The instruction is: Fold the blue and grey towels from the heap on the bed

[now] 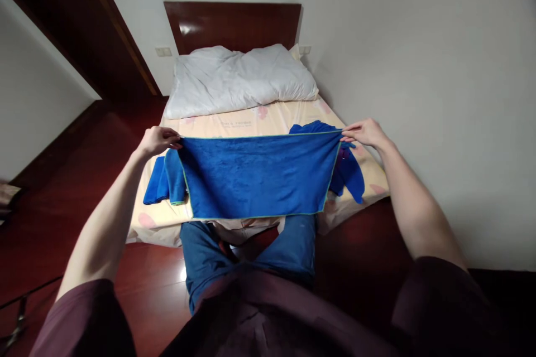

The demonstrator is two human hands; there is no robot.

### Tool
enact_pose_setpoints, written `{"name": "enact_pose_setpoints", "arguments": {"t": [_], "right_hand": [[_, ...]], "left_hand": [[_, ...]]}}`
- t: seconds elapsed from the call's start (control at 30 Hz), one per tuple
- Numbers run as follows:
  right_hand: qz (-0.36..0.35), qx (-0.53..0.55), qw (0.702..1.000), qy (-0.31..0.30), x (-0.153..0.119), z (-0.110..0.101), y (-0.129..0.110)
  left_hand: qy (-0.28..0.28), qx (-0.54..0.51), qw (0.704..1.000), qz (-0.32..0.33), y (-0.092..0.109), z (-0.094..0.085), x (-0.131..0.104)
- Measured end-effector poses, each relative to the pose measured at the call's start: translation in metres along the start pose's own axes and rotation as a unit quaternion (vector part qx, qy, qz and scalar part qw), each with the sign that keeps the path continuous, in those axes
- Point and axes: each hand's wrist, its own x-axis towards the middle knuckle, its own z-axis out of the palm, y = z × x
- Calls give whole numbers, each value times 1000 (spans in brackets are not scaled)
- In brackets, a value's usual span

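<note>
A blue towel point(259, 178) with a thin green edge is stretched out flat between my two hands, in front of the bed. My left hand point(161, 139) pinches its upper left corner. At the upper right corner, my right hand point(363, 133) holds it between thumb and fingers. Behind the towel's left side, folded blue towels point(157, 181) lie on the mattress, close below my left hand. On the right, a loose heap of blue cloth point(350, 175) lies partly hidden behind the held towel, with a bit of purple in it.
The bed's patterned sheet point(238, 122) spreads under the cloths. A white quilt point(243, 81) is bunched before the dark wooden headboard point(238, 25). A white wall point(439, 95) stands at the right, and dark red floor point(100, 139) shows at the left.
</note>
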Motion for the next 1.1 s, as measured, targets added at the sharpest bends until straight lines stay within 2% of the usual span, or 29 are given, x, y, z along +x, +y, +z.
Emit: {"name": "enact_pose_setpoints", "arguments": {"t": [0.1,0.13,0.27,0.4,0.5,0.6,0.7,0.8,0.87,0.93,1.1], "right_hand": [[40,14,999,23,22,15,-5],[31,12,998,51,26,17,-6],[-61,1,992,113,30,18,1],[-154,-11,980,124,11,19,31],[-168,-41,979,108,-13,30,71],[-168,-82,980,60,-41,52,125],[-137,-136,981,-3,-72,83,177],[-83,-199,974,-75,-103,114,214],[-56,-232,964,-118,-121,129,228],[-34,-264,953,-145,-134,138,237],[-6,-334,928,-164,-152,137,244]], "left_hand": [[82,-19,996,28,8,12,22],[112,-26,992,52,9,14,28],[202,-15,964,173,4,12,39],[226,57,937,262,-21,15,21],[186,112,930,296,-58,32,-7],[89,149,942,287,-111,67,-39],[24,175,957,231,-168,115,-71],[-21,213,966,148,-210,160,-100],[-46,242,964,97,-226,180,-116],[-73,264,960,55,-233,191,-129],[-122,287,950,-2,-234,193,-144]]}}
